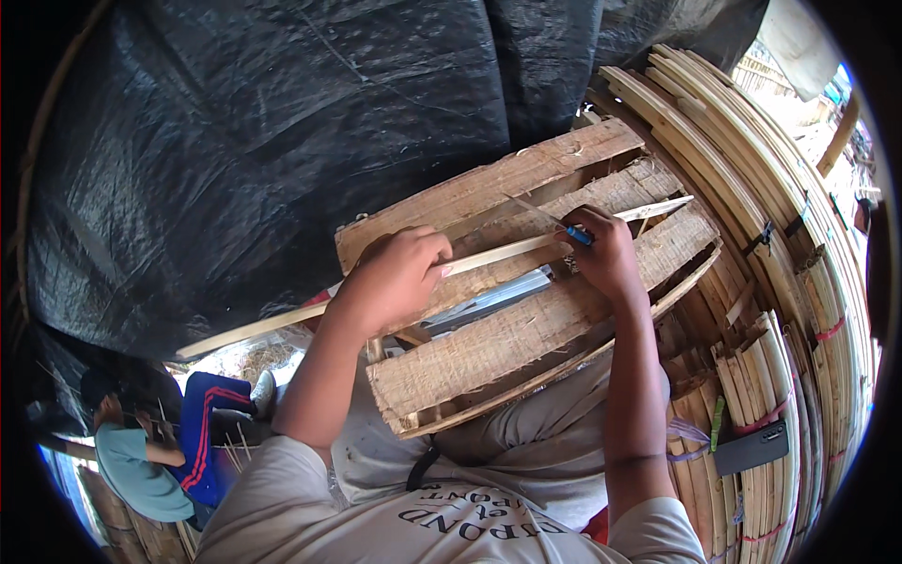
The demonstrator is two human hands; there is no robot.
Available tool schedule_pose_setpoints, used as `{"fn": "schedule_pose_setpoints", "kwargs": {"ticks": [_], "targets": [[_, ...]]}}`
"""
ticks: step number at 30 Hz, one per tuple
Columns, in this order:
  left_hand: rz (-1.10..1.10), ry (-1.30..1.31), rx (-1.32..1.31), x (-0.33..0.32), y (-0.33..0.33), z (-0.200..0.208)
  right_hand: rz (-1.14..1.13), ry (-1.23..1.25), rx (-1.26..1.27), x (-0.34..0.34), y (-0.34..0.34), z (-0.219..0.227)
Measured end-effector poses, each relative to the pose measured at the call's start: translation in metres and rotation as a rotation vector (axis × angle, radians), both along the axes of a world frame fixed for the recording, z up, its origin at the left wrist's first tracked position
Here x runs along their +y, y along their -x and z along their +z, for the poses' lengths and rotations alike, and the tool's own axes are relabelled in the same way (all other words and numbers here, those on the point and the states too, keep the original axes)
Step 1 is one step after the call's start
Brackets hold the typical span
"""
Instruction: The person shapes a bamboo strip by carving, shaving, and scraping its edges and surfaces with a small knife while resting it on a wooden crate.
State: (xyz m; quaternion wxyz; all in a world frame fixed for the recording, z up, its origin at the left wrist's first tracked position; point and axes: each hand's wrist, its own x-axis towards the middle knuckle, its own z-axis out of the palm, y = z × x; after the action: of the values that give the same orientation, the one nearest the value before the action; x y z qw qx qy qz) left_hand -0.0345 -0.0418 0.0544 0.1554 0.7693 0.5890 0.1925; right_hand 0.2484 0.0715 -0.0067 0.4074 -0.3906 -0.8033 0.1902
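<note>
A long pale wooden strip (249, 331) lies slanted across the slatted wooden bench (489, 348) before me. My left hand (399, 273) is closed around the strip near the bench's left side, thumb and fingers pinching it. Closer to the strip's right end, my right hand (601, 249) grips a small knife (578, 235) by its blue handle. The narrow metal blade points up and to the left, over the slats. Beneath the right palm the strip passes partly hidden, and its end (672, 207) sticks out beyond the hand.
Black plastic sheeting (282, 141) hangs behind the bench. Bundled wooden strips (733, 150) are stacked along the right, where a dark phone (752, 449) lies on some. A person in blue trousers (211, 432) sits at the lower left. Something shiny shows between the slats.
</note>
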Motion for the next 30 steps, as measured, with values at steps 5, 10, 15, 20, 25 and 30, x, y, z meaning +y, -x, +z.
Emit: {"fn": "schedule_pose_setpoints", "kwargs": {"ticks": [5,10,15,20,25,30], "targets": [[-0.189,0.199,0.224,0.044,-0.02,0.014,-0.017,-0.034,-0.034,0.001,-0.001,-0.001],[-0.14,0.162,0.154,0.048,-0.022,-0.008,0.021,0.009,-0.031,0.003,-0.001,0.0],[-0.081,0.143,0.115,0.048,-0.027,-0.008,-0.035,-0.053,0.091,-0.003,0.0,0.013],[0.017,0.109,0.073,0.043,-0.032,0.004,-0.138,-0.031,0.212,-0.004,-0.011,0.013],[0.062,0.118,0.023,0.052,-0.019,0.036,-0.314,-0.151,0.299,0.008,-0.031,-0.001],[-0.02,-0.176,-0.036,0.051,-0.017,0.071,-0.443,0.015,0.503,0.016,-0.046,-0.012]]}}
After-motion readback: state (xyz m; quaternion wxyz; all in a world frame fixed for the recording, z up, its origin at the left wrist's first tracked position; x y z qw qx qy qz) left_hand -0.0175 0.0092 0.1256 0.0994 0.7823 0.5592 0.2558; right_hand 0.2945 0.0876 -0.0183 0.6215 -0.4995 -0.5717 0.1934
